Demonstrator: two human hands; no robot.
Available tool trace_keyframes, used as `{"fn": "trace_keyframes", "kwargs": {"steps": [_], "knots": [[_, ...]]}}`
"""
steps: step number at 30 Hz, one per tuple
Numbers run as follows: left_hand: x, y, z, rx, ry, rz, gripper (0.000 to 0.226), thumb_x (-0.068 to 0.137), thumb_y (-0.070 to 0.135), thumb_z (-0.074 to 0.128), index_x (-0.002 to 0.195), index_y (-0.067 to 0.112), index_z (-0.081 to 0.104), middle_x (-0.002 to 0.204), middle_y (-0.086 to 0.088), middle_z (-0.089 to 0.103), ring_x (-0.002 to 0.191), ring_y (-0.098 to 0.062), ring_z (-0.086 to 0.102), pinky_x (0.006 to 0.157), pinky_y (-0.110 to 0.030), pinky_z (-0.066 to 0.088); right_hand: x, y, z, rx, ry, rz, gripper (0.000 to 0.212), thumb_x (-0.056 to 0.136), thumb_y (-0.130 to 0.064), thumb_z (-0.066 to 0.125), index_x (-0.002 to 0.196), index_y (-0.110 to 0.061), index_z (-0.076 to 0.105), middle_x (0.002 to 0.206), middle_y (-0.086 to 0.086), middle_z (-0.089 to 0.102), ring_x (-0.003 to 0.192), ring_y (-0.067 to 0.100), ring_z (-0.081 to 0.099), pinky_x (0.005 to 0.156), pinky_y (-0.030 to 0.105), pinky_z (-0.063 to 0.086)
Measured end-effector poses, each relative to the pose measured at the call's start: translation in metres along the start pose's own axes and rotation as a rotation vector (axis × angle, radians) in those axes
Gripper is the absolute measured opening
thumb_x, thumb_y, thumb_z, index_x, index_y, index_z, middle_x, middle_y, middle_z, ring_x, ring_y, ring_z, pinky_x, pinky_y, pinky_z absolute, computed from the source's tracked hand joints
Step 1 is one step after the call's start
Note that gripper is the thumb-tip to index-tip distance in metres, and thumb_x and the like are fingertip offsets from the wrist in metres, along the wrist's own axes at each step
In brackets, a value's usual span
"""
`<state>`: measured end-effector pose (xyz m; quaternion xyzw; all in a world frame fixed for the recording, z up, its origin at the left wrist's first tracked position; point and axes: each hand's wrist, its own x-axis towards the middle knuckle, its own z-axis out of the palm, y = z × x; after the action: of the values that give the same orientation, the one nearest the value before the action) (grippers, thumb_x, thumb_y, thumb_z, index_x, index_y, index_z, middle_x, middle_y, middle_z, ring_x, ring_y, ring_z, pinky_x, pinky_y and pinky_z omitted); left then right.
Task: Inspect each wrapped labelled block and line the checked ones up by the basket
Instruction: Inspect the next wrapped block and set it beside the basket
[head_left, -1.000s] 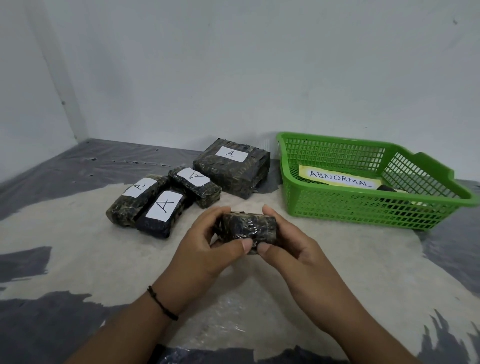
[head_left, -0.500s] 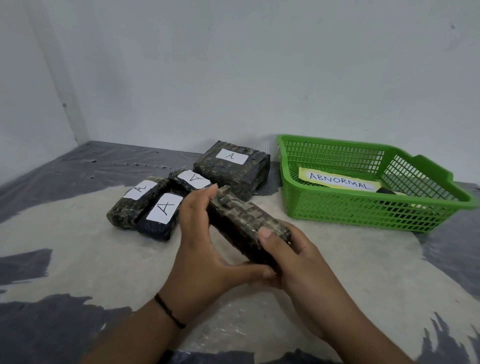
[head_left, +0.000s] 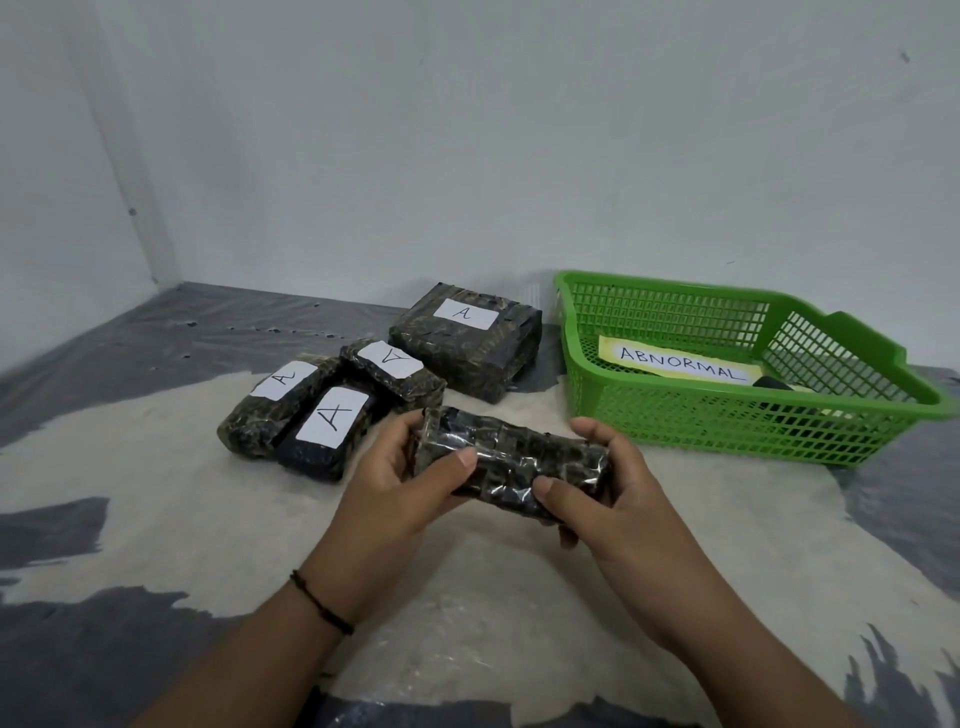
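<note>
Blocks with white "A" labels number four: one large block (head_left: 464, 347) beside the green basket (head_left: 737, 415), three small blocks (head_left: 332, 410) bunched to its left, likely checked. A fifth block (head_left: 511, 462) is under inspection, held off the surface (head_left: 156, 483), each end taken in the grip of the left hand (head_left: 395, 493) and right hand (head_left: 613, 499), label unseen. Open room lies in front of the basket; the wall (head_left: 467, 156) hems in the back.
</note>
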<state>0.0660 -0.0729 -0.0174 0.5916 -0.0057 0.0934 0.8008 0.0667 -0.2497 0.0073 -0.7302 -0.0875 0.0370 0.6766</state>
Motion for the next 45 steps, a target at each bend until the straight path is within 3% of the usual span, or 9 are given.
{"fn": "trace_keyframes", "kwargs": {"steps": [8, 14, 17, 22, 28, 33, 35, 38, 45], "knots": [[-0.001, -0.004, 0.002, 0.03, -0.043, -0.009, 0.054, 0.069, 0.012, 0.066, 0.121, 0.006, 0.054, 0.108, -0.015, 0.07, 0.1, -0.027, 0.068, 0.087, -0.042, 0.056, 0.001, 0.002, -0.004, -0.133, 0.054, -0.008, 0.068, 0.072, -0.041, 0.075, 0.124, -0.048, 0.032, 0.097, -0.012, 0.065, 0.073, 0.0, 0.062, 0.069, 0.02, 0.046], [-0.007, -0.005, 0.006, 0.218, -0.04, 0.079, 0.055, 0.062, 0.017, 0.075, 0.113, 0.011, 0.056, 0.101, -0.006, 0.072, 0.089, -0.012, 0.07, 0.075, -0.02, 0.054, 0.002, 0.003, -0.001, -0.162, 0.132, -0.066, 0.07, 0.068, -0.029, 0.08, 0.121, -0.04, 0.035, 0.095, -0.018, 0.06, 0.072, -0.013, 0.061, 0.059, 0.004, 0.043], [-0.005, -0.002, 0.005, 0.232, -0.022, 0.074, 0.054, 0.065, 0.01, 0.081, 0.113, 0.011, 0.057, 0.098, -0.004, 0.073, 0.087, -0.01, 0.071, 0.073, -0.02, 0.055, 0.001, 0.002, -0.003, -0.161, 0.095, -0.058, 0.065, 0.073, -0.036, 0.074, 0.123, -0.049, 0.033, 0.099, -0.017, 0.062, 0.076, -0.002, 0.063, 0.067, 0.015, 0.046], [-0.002, -0.002, 0.002, 0.128, -0.024, -0.004, 0.054, 0.058, 0.025, 0.08, 0.107, 0.015, 0.059, 0.1, -0.003, 0.072, 0.094, -0.018, 0.07, 0.081, -0.036, 0.057, 0.002, -0.001, -0.008, -0.176, 0.056, -0.067, 0.054, 0.086, -0.022, 0.063, 0.126, -0.046, 0.037, 0.084, -0.016, 0.058, 0.064, -0.008, 0.057, 0.06, 0.003, 0.041], [0.002, -0.001, 0.001, 0.064, 0.059, -0.077, 0.005, 0.087, 0.007, 0.061, 0.09, 0.011, 0.06, 0.085, -0.007, 0.068, 0.075, -0.013, 0.069, 0.066, -0.033, 0.058, 0.002, 0.002, -0.006, -0.133, 0.024, -0.041, 0.05, 0.086, -0.025, 0.062, 0.127, -0.044, 0.043, 0.102, -0.014, 0.062, 0.08, 0.001, 0.06, 0.074, 0.02, 0.047], [0.001, -0.002, 0.002, 0.035, 0.059, -0.064, 0.012, 0.083, 0.01, 0.065, 0.094, 0.011, 0.06, 0.086, -0.004, 0.071, 0.075, -0.013, 0.07, 0.065, -0.034, 0.058, 0.005, 0.003, -0.007, -0.09, 0.054, -0.031, 0.038, 0.09, -0.027, 0.054, 0.128, -0.036, 0.054, 0.097, -0.006, 0.064, 0.082, 0.011, 0.06, 0.076, 0.038, 0.055], [0.0, -0.004, 0.002, 0.063, 0.046, -0.057, 0.039, 0.068, 0.026, 0.081, 0.098, 0.013, 0.06, 0.091, -0.005, 0.073, 0.081, -0.017, 0.071, 0.072, -0.038, 0.059, 0.005, 0.004, -0.006, -0.142, 0.057, -0.072, 0.036, 0.091, -0.028, 0.054, 0.126, -0.035, 0.055, 0.094, -0.01, 0.064, 0.081, 0.003, 0.061, 0.082, 0.038, 0.054], [0.0, -0.004, 0.002, 0.15, 0.078, -0.045, 0.063, 0.046, 0.038, 0.086, 0.099, 0.017, 0.059, 0.09, -0.003, 0.075, 0.085, -0.021, 0.072, 0.076, -0.041, 0.057, 0.004, 0.006, -0.004, -0.159, 0.058, -0.091, 0.034, 0.09, -0.027, 0.057, 0.121, -0.041, 0.054, 0.099, -0.015, 0.064, 0.085, -0.003, 0.062, 0.084, 0.031, 0.053], [-0.005, 0.001, 0.008, 0.226, 0.084, 0.022, 0.063, 0.052, 0.025, 0.091, 0.102, 0.014, 0.055, 0.078, 0.004, 0.071, 0.07, -0.01, 0.069, 0.062, -0.029, 0.06, 0.002, 0.01, 0.001, -0.148, 0.08, -0.15, 0.024, 0.081, -0.025, 0.068, 0.1, -0.037, 0.059, 0.083, -0.014, 0.07, 0.076, -0.002, 0.065, 0.067, 0.013, 0.049]]}}
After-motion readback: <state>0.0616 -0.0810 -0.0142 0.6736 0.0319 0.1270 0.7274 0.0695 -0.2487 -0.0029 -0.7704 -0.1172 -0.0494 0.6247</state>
